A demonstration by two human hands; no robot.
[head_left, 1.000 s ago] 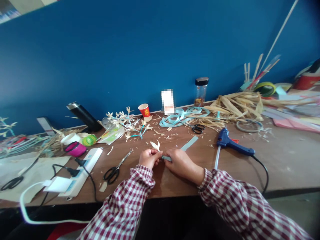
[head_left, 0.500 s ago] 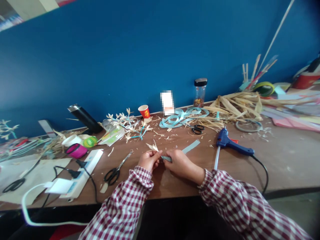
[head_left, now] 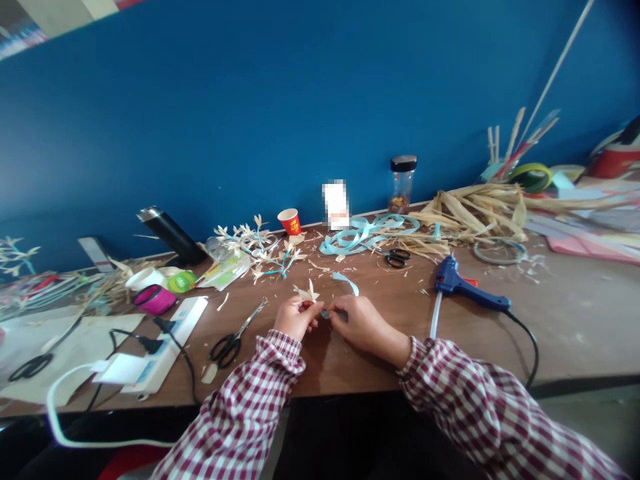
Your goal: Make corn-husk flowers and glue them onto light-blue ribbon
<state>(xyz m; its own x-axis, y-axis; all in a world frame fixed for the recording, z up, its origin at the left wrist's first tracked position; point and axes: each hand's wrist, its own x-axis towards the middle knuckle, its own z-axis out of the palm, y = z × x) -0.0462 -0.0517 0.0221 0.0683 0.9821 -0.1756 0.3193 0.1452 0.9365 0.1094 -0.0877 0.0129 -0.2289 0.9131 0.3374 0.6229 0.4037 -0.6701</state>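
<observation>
My left hand point(head_left: 296, 319) is closed in a pinch on a small pale corn-husk flower point(head_left: 308, 293), whose petals stick up above the fingers. Close beside it on the right, my right hand point(head_left: 357, 321) pinches a light blue ribbon strip point(head_left: 346, 281). The strip's loose end curves up behind the knuckles, and a bit of blue shows between the two hands at the flower's base. The fingers hide how ribbon and stem meet. Scissors with black handles point(head_left: 226, 348) lie open on the table left of my left hand.
A blue glue gun point(head_left: 463, 287) with its cord lies right of my hands. Behind are coiled blue ribbon point(head_left: 357, 235), small scissors point(head_left: 397, 257), a red paper cup point(head_left: 290, 222), finished flower sprigs point(head_left: 285, 260), a lidded jar point(head_left: 402, 187) and dry husks point(head_left: 470, 210). A power strip point(head_left: 170, 347) sits left.
The ribbon's free end has swung from pointing right to curving up and left behind my right hand. The flower has turned in my left hand, its petals showing more spread.
</observation>
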